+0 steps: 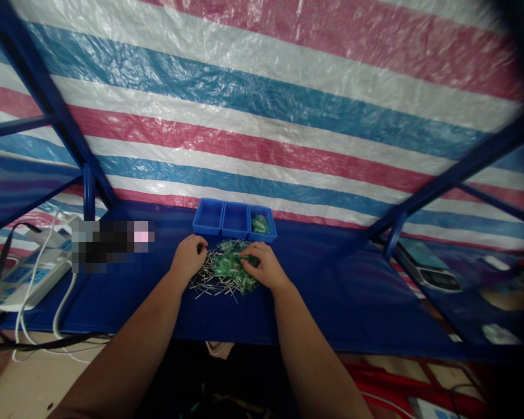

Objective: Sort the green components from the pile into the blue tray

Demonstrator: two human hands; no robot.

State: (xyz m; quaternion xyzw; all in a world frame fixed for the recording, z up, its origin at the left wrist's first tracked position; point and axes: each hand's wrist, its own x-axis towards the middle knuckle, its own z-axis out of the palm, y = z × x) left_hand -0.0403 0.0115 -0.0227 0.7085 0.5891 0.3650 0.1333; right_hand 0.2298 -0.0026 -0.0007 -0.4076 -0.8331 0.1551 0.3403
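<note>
A heap of small green parts with thin metal leads lies on the dark blue cloth in front of me. My left hand rests at the heap's left edge, fingers curled onto the leads. My right hand lies on the heap's right side, fingertips pressed into the green parts. Whether either hand pinches a part is hidden by the fingers. Behind the heap stand three small blue trays: the left tray and the middle tray look empty, the right tray holds some green parts.
A white power strip with cables lies at the left. A digital scale sits at the right beyond a blue frame post. A striped tarp closes the back. A blurred-out patch lies left of my hands.
</note>
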